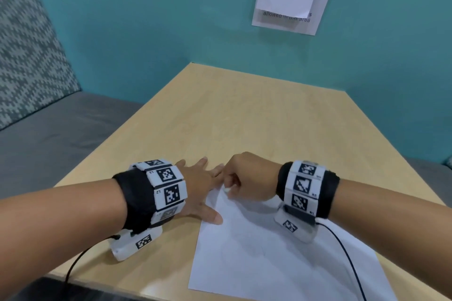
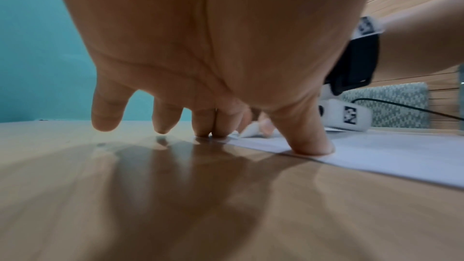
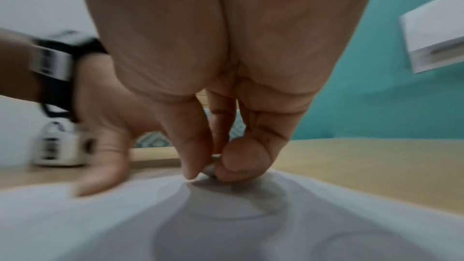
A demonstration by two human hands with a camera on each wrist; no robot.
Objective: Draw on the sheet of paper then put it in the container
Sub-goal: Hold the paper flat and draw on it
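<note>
Teal-walled booth; pale wood surface (image 1: 244, 115). Item: white paper sheet (image 1: 256, 252), near edge. My left hand (image 1: 195, 186), fingers spread, pins its border; my right hand (image 1: 247, 178) pinches its far corner. Step: lifting, probably; container unseen, must be located.

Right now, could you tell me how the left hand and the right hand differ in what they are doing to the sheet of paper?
The left hand lies spread with straight fingers, thumb pressing the sheet of paper near its edge; the right hand is curled, pinching the sheet's far corner. The left hand sits mostly on the bare table; the right is over the paper. Both wear marker wristbands.
</note>
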